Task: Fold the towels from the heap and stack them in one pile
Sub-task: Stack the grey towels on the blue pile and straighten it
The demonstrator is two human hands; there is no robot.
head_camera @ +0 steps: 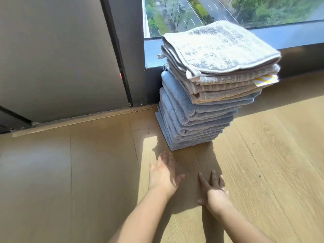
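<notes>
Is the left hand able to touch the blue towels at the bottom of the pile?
Probably yes. The left hand is open and empty, close in front of the blue towels, with only bare floor between them. Nothing seems to block the way.

Head-worn – looking steeply down, near floor point(263, 163).

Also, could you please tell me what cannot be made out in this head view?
Head view:
Unfolded heap: outside the frame, if any remains.
Towel pile: far side hidden by the pile itself; layers merge, so no count.
Yellow-striped piece: mostly covered by towels above it.
Left hand, right hand: palms face down, so contact with the floor is unclear.
</notes>
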